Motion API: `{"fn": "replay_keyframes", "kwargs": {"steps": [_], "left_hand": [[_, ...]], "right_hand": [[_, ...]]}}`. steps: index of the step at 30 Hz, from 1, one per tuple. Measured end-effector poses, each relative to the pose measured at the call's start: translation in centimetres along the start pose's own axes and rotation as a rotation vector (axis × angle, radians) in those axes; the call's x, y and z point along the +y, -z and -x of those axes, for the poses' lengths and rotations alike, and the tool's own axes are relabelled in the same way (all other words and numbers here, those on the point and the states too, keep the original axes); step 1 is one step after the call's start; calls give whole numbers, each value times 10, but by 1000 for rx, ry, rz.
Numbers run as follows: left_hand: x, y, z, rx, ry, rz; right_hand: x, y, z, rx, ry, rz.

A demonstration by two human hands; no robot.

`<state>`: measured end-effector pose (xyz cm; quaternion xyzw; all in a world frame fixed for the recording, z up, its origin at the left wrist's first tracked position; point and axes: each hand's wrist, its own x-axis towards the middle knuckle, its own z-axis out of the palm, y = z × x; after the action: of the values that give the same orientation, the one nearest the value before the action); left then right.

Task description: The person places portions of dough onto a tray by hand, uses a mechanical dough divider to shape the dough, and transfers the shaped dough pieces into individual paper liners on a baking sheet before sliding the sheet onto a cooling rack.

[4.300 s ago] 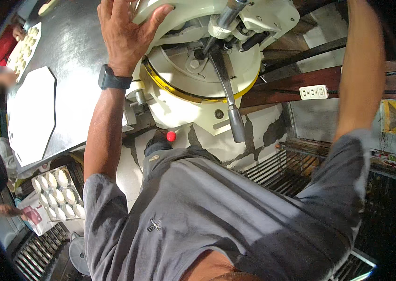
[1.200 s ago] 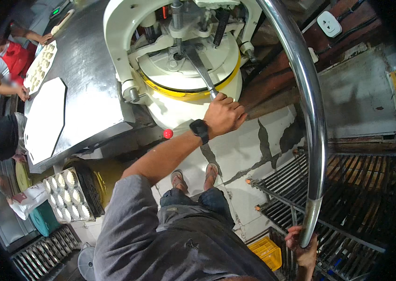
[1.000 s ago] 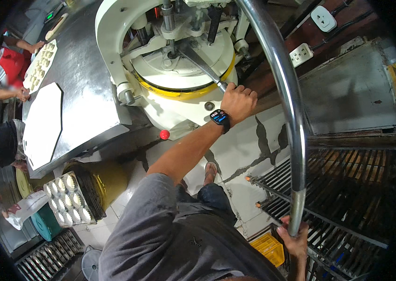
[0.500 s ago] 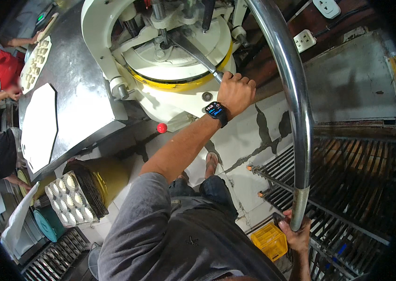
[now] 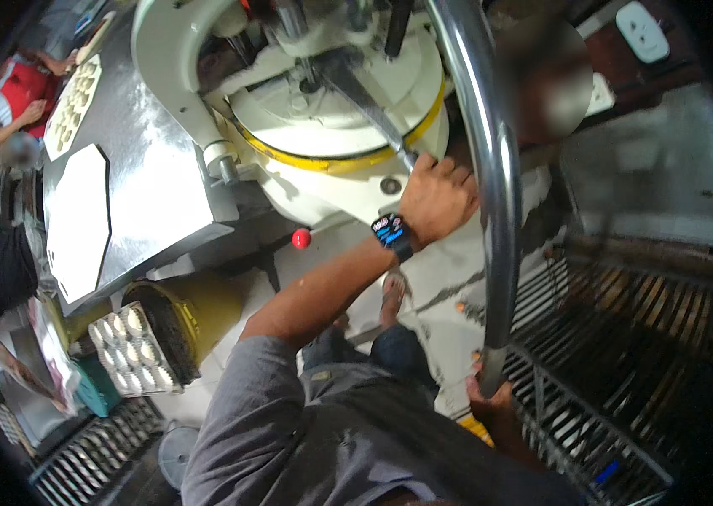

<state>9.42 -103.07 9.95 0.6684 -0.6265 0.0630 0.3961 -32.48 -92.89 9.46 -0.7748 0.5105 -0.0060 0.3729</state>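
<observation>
My left hand (image 5: 441, 201), with a watch on its wrist, is closed around the end of a flat metal lever (image 5: 371, 118). The lever runs to the middle of the round white head (image 5: 285, 131) of a cream dough divider (image 5: 344, 192) with a yellow ring (image 5: 323, 164). On my right, a thick shiny curved handle (image 5: 504, 181) comes down past the machine. My right hand (image 5: 491, 405) grips its lower end, slightly blurred, with part of the hand hidden behind the tube. A red knob (image 5: 302, 239) sticks out below the machine.
A metal table (image 5: 142, 169) stands at left with a white board (image 5: 78, 223) and a board of dough pieces (image 5: 72, 110). A person in red (image 5: 26, 93) works beyond it. A muffin tray (image 5: 133, 350) rests by a yellow bin (image 5: 196, 312). Racks (image 5: 592, 337) stand right.
The curved handle's lower end and my right hand have moved left and slightly up in the picture. My left hand keeps its grip. The whole view has shifted, and another person's arm at left reaches lower.
</observation>
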Motion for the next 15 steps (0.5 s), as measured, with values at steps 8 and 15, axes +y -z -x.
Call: {"fn": "replay_keyframes", "kwargs": {"steps": [8, 15], "left_hand": [[-42, 54, 80, 237, 297, 48], [-116, 48, 171, -906, 1011, -318]], "right_hand": [[-68, 21, -10, 18, -5, -156], [-71, 24, -11, -29, 0, -240]]}}
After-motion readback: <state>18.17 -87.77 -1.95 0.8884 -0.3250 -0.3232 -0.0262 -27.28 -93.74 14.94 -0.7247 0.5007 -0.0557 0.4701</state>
